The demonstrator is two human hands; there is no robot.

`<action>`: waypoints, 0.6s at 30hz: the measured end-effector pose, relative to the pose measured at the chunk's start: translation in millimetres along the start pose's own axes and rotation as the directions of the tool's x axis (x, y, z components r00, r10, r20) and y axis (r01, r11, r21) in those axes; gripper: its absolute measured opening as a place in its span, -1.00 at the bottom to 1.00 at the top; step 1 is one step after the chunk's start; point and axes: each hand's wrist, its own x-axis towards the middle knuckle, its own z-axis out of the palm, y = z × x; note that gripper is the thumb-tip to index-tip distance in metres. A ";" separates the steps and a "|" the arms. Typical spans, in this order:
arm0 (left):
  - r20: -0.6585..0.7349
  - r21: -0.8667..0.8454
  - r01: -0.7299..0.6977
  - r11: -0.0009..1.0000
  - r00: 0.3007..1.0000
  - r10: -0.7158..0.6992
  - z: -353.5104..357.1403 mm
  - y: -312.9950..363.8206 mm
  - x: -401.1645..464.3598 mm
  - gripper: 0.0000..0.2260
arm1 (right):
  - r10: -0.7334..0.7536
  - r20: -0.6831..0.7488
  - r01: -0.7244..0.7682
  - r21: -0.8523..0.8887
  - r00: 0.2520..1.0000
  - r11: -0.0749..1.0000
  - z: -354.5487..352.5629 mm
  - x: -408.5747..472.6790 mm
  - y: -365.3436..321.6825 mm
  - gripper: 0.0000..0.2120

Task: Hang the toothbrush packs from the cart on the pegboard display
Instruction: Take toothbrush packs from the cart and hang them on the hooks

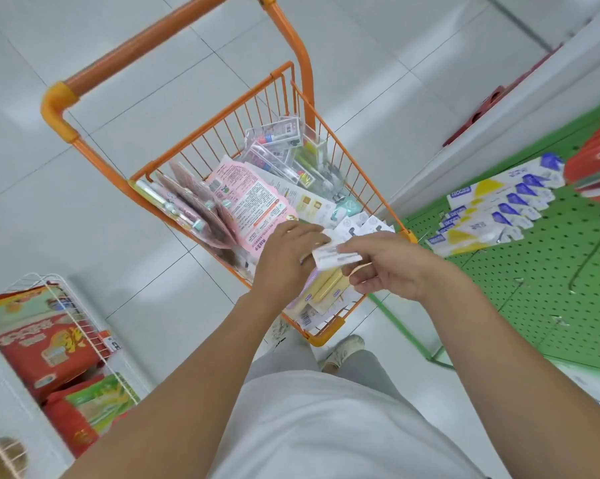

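While both hands hover over the orange cart's [293, 108] near corner, the left hand [284, 261] and right hand [391, 267] pinch one white toothbrush pack [334, 255] between curled fingers; the green pegboard [540, 288] stands just right.

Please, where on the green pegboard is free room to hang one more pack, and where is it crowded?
The pegboard is bare on its lower part, below the white-and-blue packs, where an empty hook sticks out. Its upper part is crowded: those packs hang in a row, with red packs beside them. The cart is full, and both hands, left and right, hold a white pack over it.
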 end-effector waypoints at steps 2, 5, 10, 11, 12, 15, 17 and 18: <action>-0.045 -0.219 0.106 0.970 0.992 -0.118 -8.1 16.1 9.8 -0.90 | -0.020 0.040 0.017 0.083 0.999 0.996 -5.3 -10.1 -11.2 -0.70; 0.013 -0.430 0.372 0.823 0.913 -0.407 -13.4 14.1 15.9 -0.70 | -0.072 -0.093 0.082 0.118 0.993 0.990 -10.2 -0.4 -18.8 -0.57; 0.050 -0.435 0.544 0.717 0.810 -0.584 -35.5 -4.2 10.8 -0.71 | -0.268 -0.306 0.206 -0.222 0.914 0.953 6.4 62.0 2.0 -0.82; 0.044 -0.404 0.544 0.735 0.814 -0.579 -39.2 -6.1 7.5 -0.76 | -0.270 -0.284 0.183 -0.300 0.920 0.936 13.2 78.2 8.3 -0.84; 0.029 -0.355 0.542 0.762 0.821 -0.570 -42.3 -7.2 4.3 -0.78 | -0.263 -0.270 0.150 -0.377 0.926 0.914 20.1 93.2 13.8 -0.82; -0.030 -0.161 0.545 0.823 0.830 -0.556 -48.4 -14.2 -7.2 -0.75 | -0.263 -0.254 0.099 -0.518 0.931 0.850 37.0 128.5 24.5 -0.78; -0.047 -0.087 0.559 0.825 0.825 -0.564 -50.7 -17.4 -15.5 -0.77 | -0.290 -0.274 0.102 -0.542 0.917 0.834 44.0 139.5 27.4 -0.76; -0.049 -0.062 0.568 0.820 0.819 -0.571 -51.1 -18.8 -19.1 -0.79 | -0.300 -0.281 0.105 -0.547 0.912 0.831 45.4 143.3 28.4 -0.73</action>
